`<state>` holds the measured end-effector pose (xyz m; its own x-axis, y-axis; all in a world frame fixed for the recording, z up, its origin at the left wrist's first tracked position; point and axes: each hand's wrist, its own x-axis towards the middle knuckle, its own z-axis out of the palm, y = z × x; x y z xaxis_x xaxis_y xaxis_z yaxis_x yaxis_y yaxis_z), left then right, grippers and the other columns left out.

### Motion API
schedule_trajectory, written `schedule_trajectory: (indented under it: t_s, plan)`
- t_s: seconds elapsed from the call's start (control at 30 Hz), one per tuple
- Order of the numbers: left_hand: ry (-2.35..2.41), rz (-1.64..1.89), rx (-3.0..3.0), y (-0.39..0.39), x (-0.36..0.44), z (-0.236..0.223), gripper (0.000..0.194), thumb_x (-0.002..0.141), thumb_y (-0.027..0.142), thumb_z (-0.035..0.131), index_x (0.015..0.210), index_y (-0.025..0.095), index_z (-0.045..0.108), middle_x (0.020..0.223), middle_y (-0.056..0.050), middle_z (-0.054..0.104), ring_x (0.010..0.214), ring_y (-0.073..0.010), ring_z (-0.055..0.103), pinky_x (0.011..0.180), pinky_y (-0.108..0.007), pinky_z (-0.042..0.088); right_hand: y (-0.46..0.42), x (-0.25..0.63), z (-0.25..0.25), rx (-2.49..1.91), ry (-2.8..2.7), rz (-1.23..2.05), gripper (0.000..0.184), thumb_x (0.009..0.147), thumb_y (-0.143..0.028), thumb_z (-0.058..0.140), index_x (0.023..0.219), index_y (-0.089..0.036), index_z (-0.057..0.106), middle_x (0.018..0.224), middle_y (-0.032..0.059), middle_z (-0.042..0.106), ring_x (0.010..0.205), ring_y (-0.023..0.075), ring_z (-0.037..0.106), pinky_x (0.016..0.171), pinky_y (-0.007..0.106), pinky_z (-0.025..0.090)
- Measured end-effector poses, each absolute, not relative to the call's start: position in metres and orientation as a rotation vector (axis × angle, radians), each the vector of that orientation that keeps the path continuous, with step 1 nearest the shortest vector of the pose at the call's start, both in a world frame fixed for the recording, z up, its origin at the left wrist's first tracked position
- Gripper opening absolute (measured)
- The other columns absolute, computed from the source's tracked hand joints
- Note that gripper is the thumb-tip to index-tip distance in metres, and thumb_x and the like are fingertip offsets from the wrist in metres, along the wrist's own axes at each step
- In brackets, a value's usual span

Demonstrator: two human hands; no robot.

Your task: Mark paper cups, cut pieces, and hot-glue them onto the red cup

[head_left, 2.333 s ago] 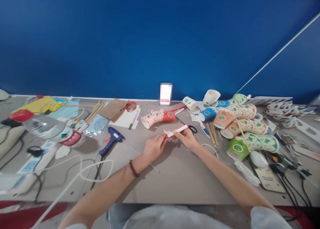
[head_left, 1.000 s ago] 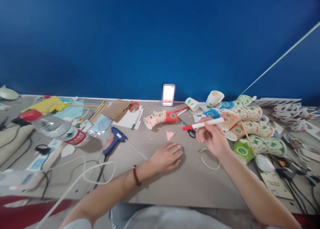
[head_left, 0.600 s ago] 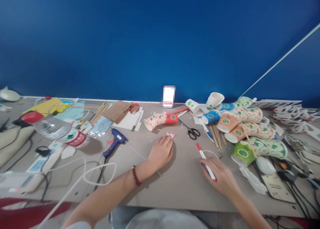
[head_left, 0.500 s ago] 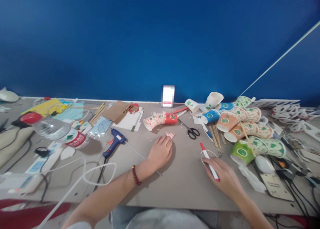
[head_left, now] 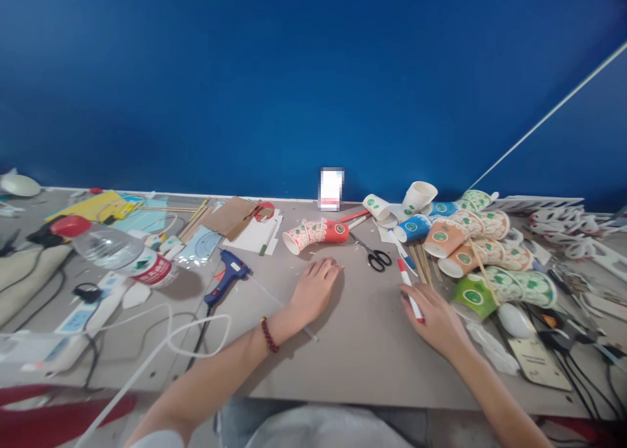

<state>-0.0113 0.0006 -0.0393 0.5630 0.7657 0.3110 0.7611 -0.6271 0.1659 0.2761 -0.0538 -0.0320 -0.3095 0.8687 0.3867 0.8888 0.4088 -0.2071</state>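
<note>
My left hand (head_left: 316, 290) lies on the tabletop, its fingers stretched forward and close together, palm down. Whatever may be beneath its fingertips is hidden. Just beyond them a paper-cup stack (head_left: 316, 234), red at one end and red-patterned along the rest, lies on its side. My right hand (head_left: 435, 320) is closed round a white marker (head_left: 412, 292) with red ends, which points away from me. Beyond that hand lie black-handled scissors (head_left: 379, 260) and several thin wooden sticks (head_left: 425, 265).
A blue glue gun (head_left: 228, 277), a red-capped bottle (head_left: 117, 251) and a white power strip (head_left: 81, 320) are on the left. Stacked paper cups (head_left: 474, 296) fill the right side. A phone (head_left: 332, 188) leans on the blue wall. A white cable (head_left: 196, 353) loops beside my left forearm.
My right hand and the marker have shifted away from me. My left fingers have slid slightly forward, and the red-patterned paper scrap at their tips is now covered.
</note>
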Motion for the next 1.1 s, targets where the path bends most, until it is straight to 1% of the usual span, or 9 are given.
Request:
schedule_trajectory:
  t_s: [0.07, 0.2, 0.33, 0.5, 0.63, 0.77, 0.93, 1.03, 1.1]
  plan:
    - [1.331, 0.558, 2.751, 0.002, -0.013, -0.04, 0.036, 0.093, 0.013, 0.035, 0.125, 0.022, 0.046, 0.126, -0.009, 0.055, 0.118, -0.0203, 0.05, 0.097, -0.038, 0.042, -0.055, 0.264, -0.028, -1.46, -2.274, -0.039, 0.022, 0.088, -0.023, 0.047, 0.105, -0.022, 0.06, 0.096, 0.0097, 0.066, 0.093, 0.0265, 0.062, 0.08, 0.037, 0.051]
    - [1.31, 0.595, 2.696, 0.005, -0.012, -0.039, 0.025, 0.094, 0.017, 0.036, 0.113, 0.022, 0.052, 0.111, -0.006, 0.061, 0.109, -0.0197, 0.054, 0.091, -0.037, 0.044, -0.057, 0.243, -0.023, -1.417, -2.347, -0.05, 0.026, 0.088, -0.021, 0.046, 0.11, -0.02, 0.06, 0.092, 0.0083, 0.066, 0.084, 0.0256, 0.062, 0.073, 0.037, 0.049]
    - [1.316, 0.614, 2.616, 0.006, -0.01, -0.035, 0.017, 0.093, 0.02, 0.04, 0.1, 0.021, 0.055, 0.098, -0.005, 0.061, 0.1, -0.0201, 0.055, 0.088, -0.038, 0.045, -0.055, 0.23, -0.024, -1.426, -2.403, -0.081, 0.029, 0.09, -0.02, 0.042, 0.114, -0.019, 0.059, 0.093, 0.0094, 0.065, 0.084, 0.0249, 0.061, 0.075, 0.037, 0.048]
    - [1.313, 0.633, 2.532, 0.007, -0.012, -0.032, 0.027, 0.086, 0.011, 0.048, 0.111, 0.021, 0.052, 0.106, -0.005, 0.058, 0.104, -0.022, 0.051, 0.091, -0.04, 0.045, -0.045, 0.222, -0.03, -1.476, -2.492, -0.101, 0.032, 0.091, -0.021, 0.041, 0.119, -0.018, 0.057, 0.094, 0.0097, 0.064, 0.086, 0.0249, 0.058, 0.076, 0.038, 0.047]
    - [1.273, 0.699, 2.47, 0.009, -0.014, -0.031, 0.038, 0.081, 0.003, 0.047, 0.113, 0.022, 0.052, 0.108, -0.005, 0.056, 0.105, -0.0221, 0.049, 0.092, -0.039, 0.045, -0.038, 0.22, -0.033, -1.53, -2.503, -0.148, 0.033, 0.092, -0.026, 0.043, 0.12, -0.017, 0.057, 0.096, 0.0104, 0.063, 0.088, 0.0249, 0.057, 0.078, 0.037, 0.047]
    - [1.205, 0.794, 2.403, 0.008, -0.016, -0.032, 0.038, 0.08, -0.002, 0.041, 0.104, 0.023, 0.057, 0.103, -0.004, 0.056, 0.1, -0.0178, 0.052, 0.089, -0.032, 0.047, -0.038, 0.219, -0.035, -1.607, -2.5, -0.159, 0.038, 0.092, -0.035, 0.046, 0.121, -0.014, 0.057, 0.102, 0.0127, 0.061, 0.093, 0.0266, 0.055, 0.079, 0.038, 0.047]
    - [1.137, 0.702, 2.347, 0.004, -0.016, -0.027, 0.044, 0.083, -0.001, 0.037, 0.116, 0.023, 0.053, 0.11, -0.003, 0.056, 0.103, -0.0146, 0.055, 0.092, -0.028, 0.046, -0.04, 0.213, -0.038, -1.688, -2.502, -0.19, 0.038, 0.092, -0.034, 0.046, 0.122, -0.015, 0.057, 0.105, 0.0139, 0.059, 0.095, 0.0273, 0.054, 0.082, 0.039, 0.045]
    - [1.237, 0.57, 2.384, 0.001, -0.017, -0.019, 0.039, 0.082, 0.003, 0.043, 0.115, 0.022, 0.054, 0.113, -0.005, 0.058, 0.105, -0.0175, 0.055, 0.091, -0.031, 0.046, -0.041, 0.208, -0.035, -1.751, -2.447, -0.203, 0.038, 0.09, -0.035, 0.048, 0.121, -0.017, 0.059, 0.105, 0.0139, 0.058, 0.093, 0.0274, 0.053, 0.082, 0.04, 0.044]
    - [1.309, 0.455, 2.476, -0.005, -0.023, -0.012, 0.025, 0.084, 0.012, 0.049, 0.105, 0.021, 0.058, 0.106, -0.006, 0.06, 0.103, -0.0211, 0.055, 0.088, -0.034, 0.047, -0.041, 0.205, -0.031, -1.764, -2.415, -0.227, 0.038, 0.089, -0.037, 0.049, 0.12, -0.018, 0.06, 0.11, 0.0152, 0.056, 0.096, 0.0286, 0.052, 0.081, 0.04, 0.043]
